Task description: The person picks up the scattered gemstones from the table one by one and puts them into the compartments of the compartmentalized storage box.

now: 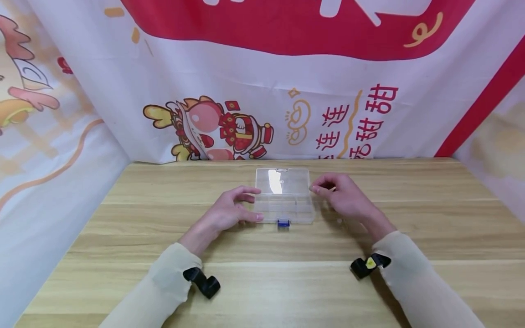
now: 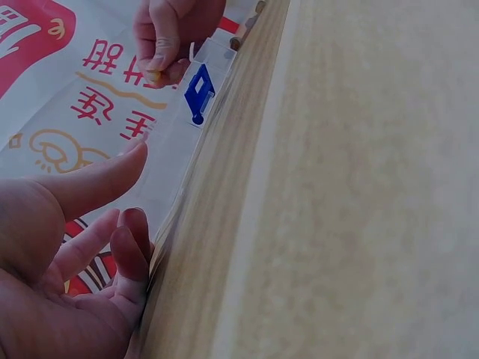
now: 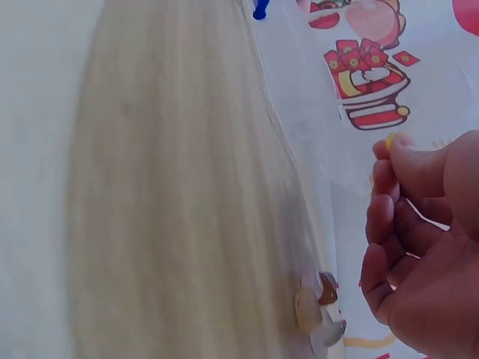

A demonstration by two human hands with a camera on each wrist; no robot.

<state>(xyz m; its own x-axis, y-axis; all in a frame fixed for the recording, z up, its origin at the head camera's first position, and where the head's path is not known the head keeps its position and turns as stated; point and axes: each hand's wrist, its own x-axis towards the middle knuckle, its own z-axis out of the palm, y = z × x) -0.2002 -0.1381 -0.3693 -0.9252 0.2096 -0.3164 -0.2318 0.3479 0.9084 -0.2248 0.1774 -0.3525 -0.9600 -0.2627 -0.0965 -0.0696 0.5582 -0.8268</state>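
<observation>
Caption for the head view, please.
Left hand steadies an open clear plastic box while right hand pinches a small yellow piece.

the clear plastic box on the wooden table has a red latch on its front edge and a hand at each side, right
Not quite. The latch on the clear plastic box is blue, not red, as the head view shows. The rest holds: the box sits on the wooden table, with the left hand and right hand at its sides.

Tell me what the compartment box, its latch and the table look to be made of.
Compartment box: clear, glossy plastic, seemingly; the tabletop shows through and the lid throws a bright reflection. Latch: opaque blue plastic, by its smooth moulded look. Table: pale wood or wood-look laminate, matte, with visible plank lines and grain; which of the two cannot be told.
</observation>
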